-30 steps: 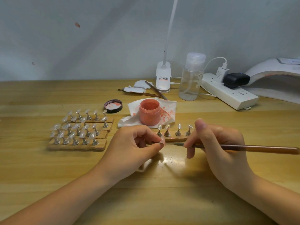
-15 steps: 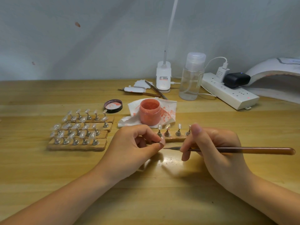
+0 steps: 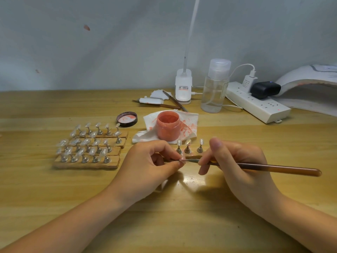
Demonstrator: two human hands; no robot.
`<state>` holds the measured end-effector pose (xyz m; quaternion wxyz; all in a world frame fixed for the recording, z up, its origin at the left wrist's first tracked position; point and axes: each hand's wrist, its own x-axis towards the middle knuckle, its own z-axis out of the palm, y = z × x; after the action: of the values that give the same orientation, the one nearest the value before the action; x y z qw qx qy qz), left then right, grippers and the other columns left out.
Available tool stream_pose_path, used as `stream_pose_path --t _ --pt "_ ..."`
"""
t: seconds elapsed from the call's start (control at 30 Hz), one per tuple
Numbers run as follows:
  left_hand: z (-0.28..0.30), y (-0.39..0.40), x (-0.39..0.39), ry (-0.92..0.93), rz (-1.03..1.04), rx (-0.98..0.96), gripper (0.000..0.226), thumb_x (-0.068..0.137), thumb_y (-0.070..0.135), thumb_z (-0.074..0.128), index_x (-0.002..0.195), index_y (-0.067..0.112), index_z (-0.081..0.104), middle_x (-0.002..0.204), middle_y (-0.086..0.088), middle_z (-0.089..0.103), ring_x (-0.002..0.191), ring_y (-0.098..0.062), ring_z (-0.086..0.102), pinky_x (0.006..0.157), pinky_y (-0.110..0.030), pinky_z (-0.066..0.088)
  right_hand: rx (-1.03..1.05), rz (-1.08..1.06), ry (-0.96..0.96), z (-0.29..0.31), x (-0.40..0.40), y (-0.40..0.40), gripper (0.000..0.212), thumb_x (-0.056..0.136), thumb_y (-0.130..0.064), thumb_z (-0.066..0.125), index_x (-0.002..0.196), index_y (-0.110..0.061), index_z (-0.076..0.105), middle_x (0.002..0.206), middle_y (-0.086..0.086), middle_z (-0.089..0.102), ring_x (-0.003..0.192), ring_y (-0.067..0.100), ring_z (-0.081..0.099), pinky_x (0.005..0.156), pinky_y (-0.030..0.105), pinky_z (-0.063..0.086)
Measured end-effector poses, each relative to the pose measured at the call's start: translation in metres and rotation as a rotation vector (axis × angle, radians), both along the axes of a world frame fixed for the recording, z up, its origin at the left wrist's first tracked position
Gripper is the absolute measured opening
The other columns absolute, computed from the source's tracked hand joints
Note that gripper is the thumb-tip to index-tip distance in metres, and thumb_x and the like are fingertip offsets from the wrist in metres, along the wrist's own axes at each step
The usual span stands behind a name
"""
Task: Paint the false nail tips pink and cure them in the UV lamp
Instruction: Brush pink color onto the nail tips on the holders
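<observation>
At a wooden table (image 3: pixel 54 207), a person's left hand (image 3: pixel 151 167) pinches a small false nail tip (image 3: pixel 182 160) between thumb and forefinger, just above the tabletop near the middle of the scene, while the right hand (image 3: pixel 237 165) grips a brown-handled brush (image 3: pixel 264 168) with curled fingers. The brush lies nearly level, its long axis running left to right: the bristle end points left and meets the pinched tip, and the rounded handle end points right, angled slightly toward the camera. Directly behind the two hands, a wooden strip (image 3: pixel 193 154) carries three small metal stands (image 3: pixel 187 147) standing upright. An open jar of pink polish (image 3: pixel 168 126) sits on a paint-smeared paper towel (image 3: pixel 189 121) just beyond them, with its lid (image 3: pixel 127 119) lying interior-up to the left. Farther left, rows of clear nail tips on stands (image 3: pixel 89 143) fill several wooden strips, their tips leaning up and to the left. At the far right edge, the white UV lamp (image 3: pixel 310 84) stands behind a power strip (image 3: pixel 259 105), beside a clear pump bottle (image 3: pixel 215 86) and a desk lamp base (image 3: pixel 183 88).
</observation>
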<state>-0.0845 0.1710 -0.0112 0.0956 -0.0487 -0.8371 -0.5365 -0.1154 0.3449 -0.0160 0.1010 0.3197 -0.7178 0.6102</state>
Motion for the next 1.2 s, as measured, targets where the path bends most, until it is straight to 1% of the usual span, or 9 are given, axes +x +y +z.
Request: stream_pose_path --t 0.17,0.27,0.33,0.43,0.6,0.73,0.8,0.97,1.2 --pt "0.0 0.0 0.0 -0.003 0.004 -0.002 0.023 0.07 0.008 0.075 0.061 0.027 0.066 0.052 0.019 0.06 0.042 0.002 0.043 0.044 -0.007 0.034 -0.029 0.03 -0.015 0.001 0.001 0.0 0.052 0.087 -0.051 0.044 0.058 -0.014 0.066 0.053 0.004 0.063 0.052 0.015 0.059 0.055 0.03 0.047" --pt "0.0 0.0 0.0 -0.008 0.011 0.005 0.019 0.07 0.011 0.076 0.062 0.025 0.067 0.053 0.016 0.06 0.043 0.0 0.044 0.044 -0.008 0.034 -0.089 0.069 -0.043 0.001 0.0 0.001 0.045 0.088 -0.037 0.047 0.057 -0.009 0.066 0.05 0.008 0.061 0.048 0.006 0.056 0.053 0.011 0.041" --pt "0.001 0.0 0.001 -0.014 0.009 0.003 0.018 0.071 0.011 0.076 0.064 0.025 0.067 0.051 0.017 0.059 0.042 0.001 0.045 0.043 -0.007 0.033 -0.124 0.076 -0.061 0.001 -0.001 0.002 0.045 0.088 -0.031 0.043 0.057 -0.008 0.066 0.05 0.009 0.061 0.048 0.001 0.054 0.053 0.005 0.038" --pt "0.002 0.0 0.001 -0.026 0.003 0.013 0.017 0.071 0.011 0.076 0.065 0.025 0.068 0.053 0.016 0.06 0.043 0.004 0.046 0.043 -0.007 0.035 -0.178 0.038 -0.097 0.002 -0.002 0.002 0.044 0.09 -0.033 0.051 0.054 -0.012 0.065 0.048 0.007 0.061 0.047 0.003 0.056 0.051 0.004 0.038" --pt "0.0 -0.001 0.0 -0.026 -0.007 0.026 0.018 0.07 0.014 0.076 0.063 0.028 0.068 0.06 0.014 0.063 0.046 0.003 0.048 0.045 -0.009 0.037 -0.237 -0.038 -0.117 0.006 -0.005 0.001 0.044 0.089 -0.031 0.039 0.059 -0.008 0.063 0.05 0.005 0.062 0.045 0.001 0.056 0.051 0.005 0.04" --pt "-0.001 -0.002 0.0 -0.032 -0.007 0.051 0.014 0.069 0.015 0.076 0.063 0.026 0.069 0.057 0.012 0.062 0.045 0.001 0.047 0.044 -0.009 0.035 -0.195 -0.172 -0.126 0.015 -0.021 0.008 0.043 0.093 -0.037 0.039 0.065 -0.015 0.064 0.055 -0.005 0.065 0.053 -0.004 0.056 0.056 0.005 0.039" --pt "-0.002 -0.002 -0.001 -0.039 -0.006 0.063 0.014 0.069 0.016 0.076 0.063 0.025 0.069 0.056 0.012 0.062 0.045 0.002 0.047 0.044 -0.009 0.035 -0.144 -0.215 -0.168 0.019 -0.036 0.012 0.038 0.088 -0.038 0.039 0.067 -0.017 0.064 0.057 -0.008 0.066 0.056 -0.006 0.056 0.06 0.002 0.039" --pt "-0.002 -0.001 -0.002 -0.049 -0.005 0.074 0.013 0.068 0.017 0.076 0.065 0.029 0.071 0.064 0.006 0.066 0.048 0.001 0.049 0.046 -0.011 0.038 0.131 -0.174 -0.205 0.017 -0.068 0.01 0.038 0.095 -0.034 0.038 0.071 -0.023 0.065 0.06 -0.013 0.067 0.067 -0.012 0.058 0.064 -0.002 0.036" --pt "-0.001 -0.002 -0.001 -0.06 -0.007 0.081 0.01 0.068 0.017 0.077 0.065 0.024 0.07 0.063 0.003 0.066 0.049 -0.004 0.05 0.046 -0.012 0.038 0.236 -0.092 -0.175 0.013 -0.084 -0.003 0.042 0.097 -0.029 0.04 0.07 -0.014 0.068 0.063 0.0 0.065 0.061 0.002 0.06 0.064 0.002 0.04"
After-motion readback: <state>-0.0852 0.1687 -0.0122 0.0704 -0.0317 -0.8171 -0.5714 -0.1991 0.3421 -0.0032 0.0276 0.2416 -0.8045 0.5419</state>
